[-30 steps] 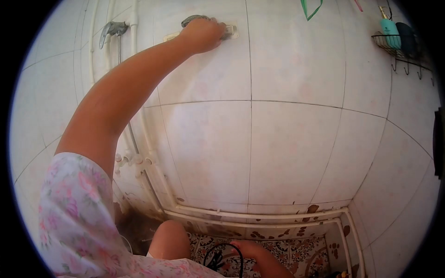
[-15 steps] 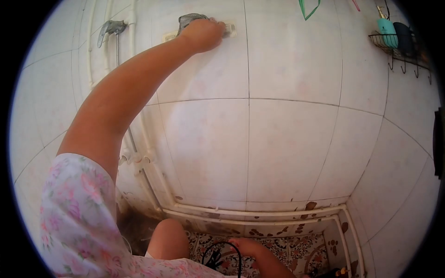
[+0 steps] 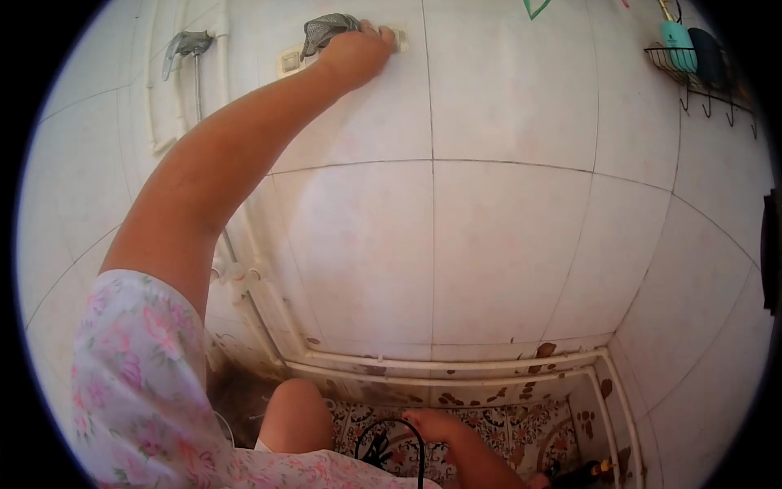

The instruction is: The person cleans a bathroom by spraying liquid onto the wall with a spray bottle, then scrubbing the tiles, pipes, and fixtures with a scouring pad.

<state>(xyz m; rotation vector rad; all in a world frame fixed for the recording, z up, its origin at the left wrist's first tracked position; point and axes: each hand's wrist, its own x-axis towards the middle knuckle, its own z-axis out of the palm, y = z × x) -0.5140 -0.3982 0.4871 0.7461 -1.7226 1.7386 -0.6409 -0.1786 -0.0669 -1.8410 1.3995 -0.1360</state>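
Note:
My left hand [image 3: 358,59] is raised to the tiled wall, its fingers closed on a grey mesh cloth [image 3: 327,31]. The cloth is pressed over a wall plate [image 3: 401,39]; part of it bunches out above the wrist. A switch [image 3: 291,61] on the plate shows left of the cloth. At the bottom edge, a sliver of skin that looks like my right hand [image 3: 536,481] adjoins a black object with a yellow tip [image 3: 582,473]. Its fingers are hidden. A bare foot [image 3: 428,425] rests near the patterned floor, and my knee [image 3: 297,411] is bent.
A shower head [image 3: 191,45] hangs at the upper left beside white pipes [image 3: 151,90]. More pipes [image 3: 456,364] run low along the wall. A wire rack [image 3: 672,63] at the upper right bears a turquoise bottle [image 3: 680,42]. A black cord [image 3: 419,440] loops near my lap.
The wall has shifted slightly up and left in view. My left hand stays at the plate, and the switch on the left now shows more. The black object shows a little more.

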